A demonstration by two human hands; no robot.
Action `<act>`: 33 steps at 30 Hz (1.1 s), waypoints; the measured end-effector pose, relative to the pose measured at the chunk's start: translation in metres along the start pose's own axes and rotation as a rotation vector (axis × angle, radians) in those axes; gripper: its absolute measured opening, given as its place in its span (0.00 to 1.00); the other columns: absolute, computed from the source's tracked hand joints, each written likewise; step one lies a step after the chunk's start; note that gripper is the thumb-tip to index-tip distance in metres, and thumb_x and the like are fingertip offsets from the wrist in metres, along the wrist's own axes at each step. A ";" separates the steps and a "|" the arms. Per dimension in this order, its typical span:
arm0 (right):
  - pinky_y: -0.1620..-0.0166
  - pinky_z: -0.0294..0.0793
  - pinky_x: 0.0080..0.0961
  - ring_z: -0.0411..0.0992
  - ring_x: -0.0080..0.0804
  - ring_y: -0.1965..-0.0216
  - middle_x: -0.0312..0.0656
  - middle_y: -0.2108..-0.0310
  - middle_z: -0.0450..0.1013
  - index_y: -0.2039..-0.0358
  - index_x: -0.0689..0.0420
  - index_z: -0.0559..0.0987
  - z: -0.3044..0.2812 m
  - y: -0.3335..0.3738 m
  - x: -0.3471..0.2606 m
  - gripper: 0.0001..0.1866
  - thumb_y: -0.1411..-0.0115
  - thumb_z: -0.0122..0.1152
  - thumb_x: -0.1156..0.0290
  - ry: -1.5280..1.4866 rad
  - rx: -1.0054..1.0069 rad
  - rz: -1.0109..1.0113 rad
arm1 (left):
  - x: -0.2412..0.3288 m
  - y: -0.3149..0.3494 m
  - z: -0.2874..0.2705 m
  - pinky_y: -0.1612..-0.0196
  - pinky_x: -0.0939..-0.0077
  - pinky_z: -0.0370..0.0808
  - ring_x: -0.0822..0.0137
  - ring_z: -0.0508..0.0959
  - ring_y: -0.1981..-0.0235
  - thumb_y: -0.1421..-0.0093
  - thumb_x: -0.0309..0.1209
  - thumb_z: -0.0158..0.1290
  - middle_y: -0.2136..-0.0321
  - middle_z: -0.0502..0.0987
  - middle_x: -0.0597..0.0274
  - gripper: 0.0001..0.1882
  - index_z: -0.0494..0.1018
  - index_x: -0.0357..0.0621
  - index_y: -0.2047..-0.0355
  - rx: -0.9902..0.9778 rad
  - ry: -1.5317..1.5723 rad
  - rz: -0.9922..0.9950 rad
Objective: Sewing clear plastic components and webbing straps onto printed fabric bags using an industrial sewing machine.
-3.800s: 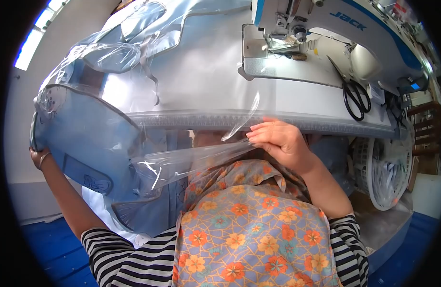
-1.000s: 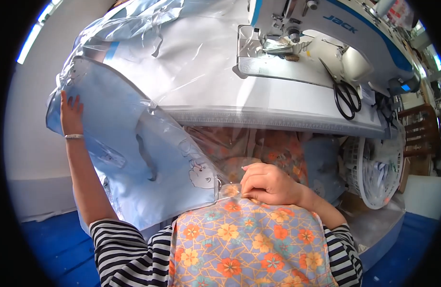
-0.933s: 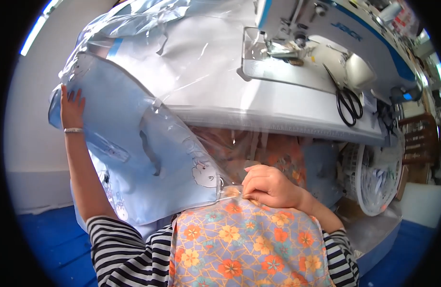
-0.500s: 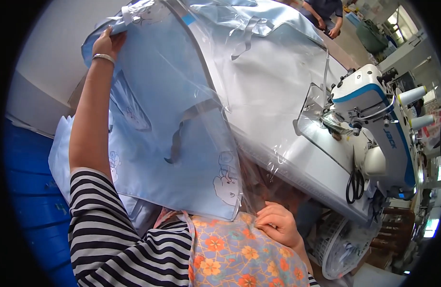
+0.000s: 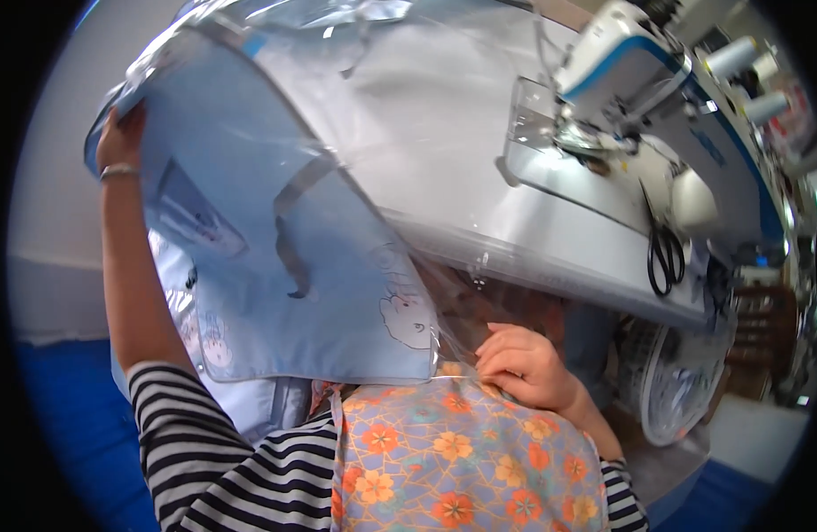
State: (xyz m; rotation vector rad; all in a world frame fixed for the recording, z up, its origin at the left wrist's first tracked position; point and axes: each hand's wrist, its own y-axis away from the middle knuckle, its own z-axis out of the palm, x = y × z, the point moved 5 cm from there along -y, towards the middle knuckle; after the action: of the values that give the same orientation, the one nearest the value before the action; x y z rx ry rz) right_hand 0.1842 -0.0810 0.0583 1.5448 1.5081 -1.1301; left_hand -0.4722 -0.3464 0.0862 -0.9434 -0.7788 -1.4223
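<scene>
My left hand (image 5: 125,137) is closed on the far left edge of a light-blue fabric panel (image 5: 240,133). The panel hangs from the table toward my lap, with a grey strap (image 5: 289,244) and cartoon prints on it. A glossy clear plastic layer (image 5: 400,213) lies along its right side and over the table. My right hand (image 5: 528,363) rests at my floral apron (image 5: 453,443), beside the panel's lower right corner and the plastic. Its fingers are curled in; anything between them is hidden.
A white and blue sewing machine (image 5: 639,62) stands on the white table (image 5: 568,230) at the right. Black-handled scissors (image 5: 666,257) lie near the table's front edge. Below the table's right end is a white round plastic-grilled thing (image 5: 675,381), with a wooden chair (image 5: 763,328) behind it.
The view has turned, and the sewing machine sits higher in it. My left hand keeps its grip and appears further left and lower, with the panel. My right hand stays curled by the apron.
</scene>
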 end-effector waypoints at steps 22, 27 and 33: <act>0.44 0.68 0.38 0.76 0.35 0.61 0.38 0.70 0.76 0.74 0.59 0.79 -0.065 -0.021 0.021 0.06 0.50 0.65 0.84 -0.071 0.241 -0.055 | 0.044 -0.035 0.072 0.39 0.54 0.70 0.48 0.73 0.45 0.29 0.33 0.38 0.48 0.72 0.39 0.19 0.62 0.30 0.45 -0.067 -0.083 0.074; 0.53 0.73 0.31 0.75 0.35 0.62 0.41 0.69 0.75 0.73 0.61 0.78 -0.083 -0.037 0.022 0.06 0.50 0.63 0.85 0.043 0.232 -0.069 | 0.042 -0.053 0.100 0.41 0.53 0.70 0.48 0.74 0.45 0.28 0.33 0.36 0.47 0.72 0.43 0.19 0.61 0.34 0.43 -0.070 -0.109 0.041; 0.59 0.74 0.28 0.74 0.36 0.63 0.41 0.69 0.75 0.73 0.62 0.78 -0.103 -0.055 0.028 0.05 0.51 0.62 0.85 0.204 0.258 -0.056 | 0.007 -0.034 0.129 0.35 0.55 0.63 0.47 0.68 0.41 0.28 0.36 0.37 0.42 0.67 0.40 0.23 0.61 0.29 0.42 -0.124 -0.079 0.051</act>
State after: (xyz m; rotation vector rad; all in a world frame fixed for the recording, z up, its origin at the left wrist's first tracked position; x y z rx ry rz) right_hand 0.1399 0.0294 0.0778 1.8497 1.5949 -1.2715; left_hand -0.4929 -0.2318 0.1524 -1.1130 -0.7261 -1.4083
